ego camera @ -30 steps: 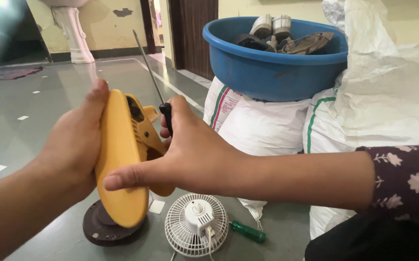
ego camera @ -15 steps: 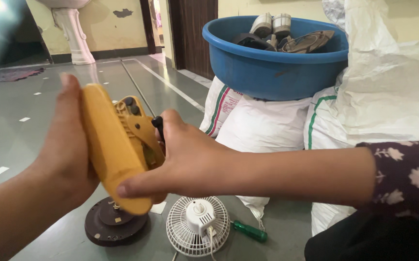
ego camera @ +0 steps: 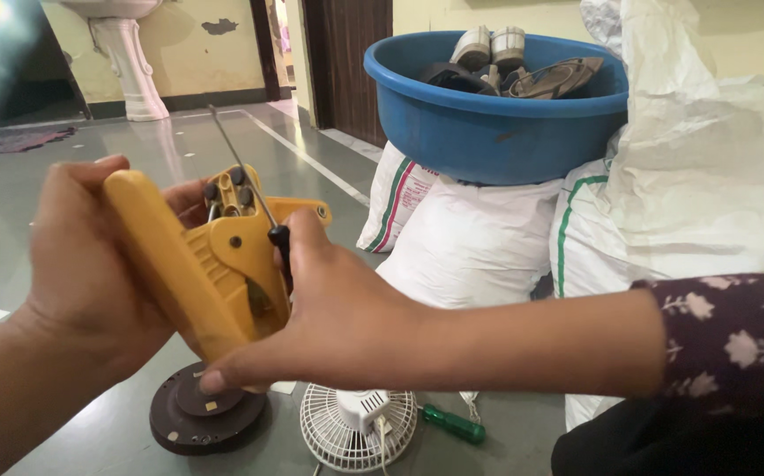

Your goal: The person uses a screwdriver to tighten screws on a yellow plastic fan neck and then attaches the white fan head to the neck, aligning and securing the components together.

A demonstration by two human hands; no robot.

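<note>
My left hand (ego camera: 82, 264) grips a yellow plastic housing (ego camera: 188, 264), held upright with its open inner side and black buttons facing me. My right hand (ego camera: 329, 308) reaches across from the right, its thumb pressed under the housing's lower end. That hand also holds a screwdriver (ego camera: 254, 198) with a black handle, whose thin metal shaft points up and to the left past the housing's top.
On the floor below lie a round dark base (ego camera: 201, 419), a small white fan grille (ego camera: 360, 427) and a green-handled screwdriver (ego camera: 452, 425). White sacks (ego camera: 479, 238) stand at right, carrying a blue tub (ego camera: 496, 106) full of parts. Grey tiled floor stretches away at left.
The yellow housing has turned so its open inner side faces me. The screwdriver shaft, hidden half a second ago, shows again above the housing. Both hands shifted slightly left.
</note>
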